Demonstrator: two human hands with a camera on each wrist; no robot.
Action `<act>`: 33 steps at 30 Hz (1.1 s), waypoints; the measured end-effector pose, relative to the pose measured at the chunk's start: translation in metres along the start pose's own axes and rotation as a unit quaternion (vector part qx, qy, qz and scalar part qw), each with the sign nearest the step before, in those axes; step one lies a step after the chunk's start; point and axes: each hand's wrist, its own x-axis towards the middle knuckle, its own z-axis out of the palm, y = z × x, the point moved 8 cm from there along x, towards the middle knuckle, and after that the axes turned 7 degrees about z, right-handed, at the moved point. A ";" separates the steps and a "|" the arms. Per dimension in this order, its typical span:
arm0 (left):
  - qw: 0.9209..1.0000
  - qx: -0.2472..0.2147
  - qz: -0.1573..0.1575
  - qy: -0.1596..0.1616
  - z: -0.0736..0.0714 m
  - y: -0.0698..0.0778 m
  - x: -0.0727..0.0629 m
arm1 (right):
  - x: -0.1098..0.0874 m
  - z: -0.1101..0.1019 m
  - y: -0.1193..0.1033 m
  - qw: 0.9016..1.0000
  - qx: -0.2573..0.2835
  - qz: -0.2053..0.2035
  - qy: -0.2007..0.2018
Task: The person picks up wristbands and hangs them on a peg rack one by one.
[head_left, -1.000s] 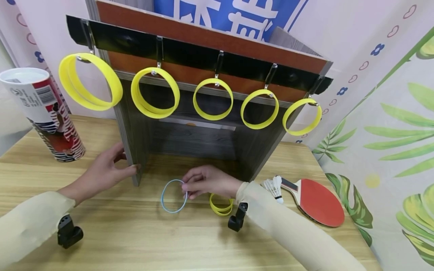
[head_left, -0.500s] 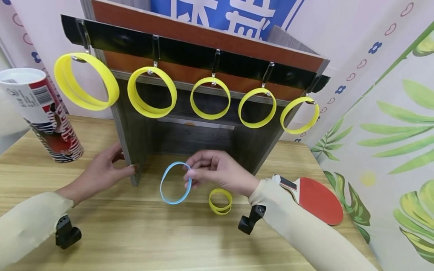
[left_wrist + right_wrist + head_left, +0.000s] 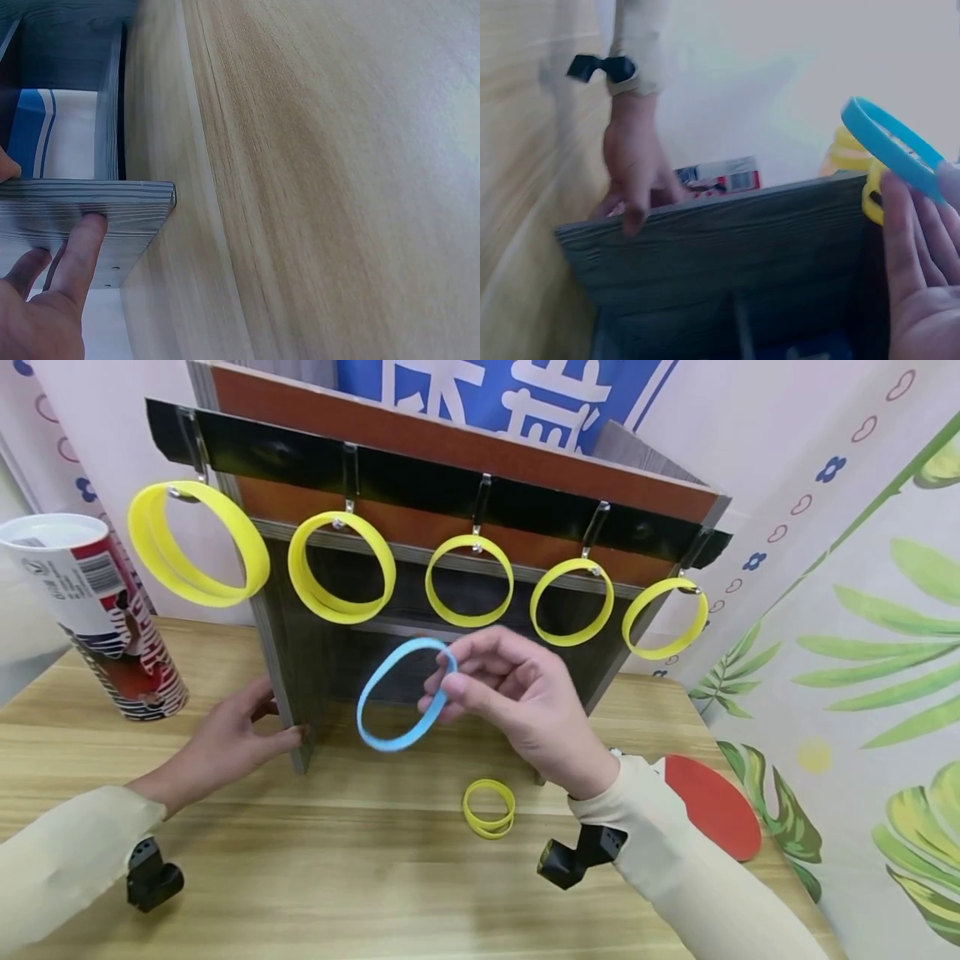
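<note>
My right hand (image 3: 525, 702) pinches a blue silicone wristband (image 3: 401, 693) between thumb and fingers, in front of the grey wooden shelf. In the right wrist view the blue band (image 3: 892, 146) stands out from the fingertips. Low on the shelf's left side panel (image 3: 296, 693), my left hand (image 3: 232, 739) grips the board, with fingers on its outer face and the thumb at its front edge. Above, yellow wristbands hang from metal hooks on a black strip (image 3: 420, 489), among them a middle yellow wristband (image 3: 470, 618).
Two yellow wristbands (image 3: 487, 835) lie overlapping on the wooden table (image 3: 337, 877). A tall printed canister (image 3: 105, 618) stands at the left. To the right a red table tennis bat (image 3: 712, 810) lies partly behind the right sleeve, which mostly hides a shuttlecock.
My right hand has lifted the blue wristband up from near the tabletop towards the hanging bands, and it moved slightly right. The left hand has kept its place on the panel.
</note>
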 end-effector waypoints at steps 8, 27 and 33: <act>1.000 0.002 -0.003 0.002 0.000 0.001 0.001 | -0.002 -0.014 -0.026 0.991 0.004 -0.077 0.107; 1.000 0.005 0.003 0.008 0.000 0.001 0.000 | 0.005 -0.020 -0.036 0.961 0.059 -0.110 0.247; 1.000 0.003 -0.004 0.003 0.000 -0.001 0.000 | 0.006 -0.021 -0.034 0.959 0.045 -0.101 0.260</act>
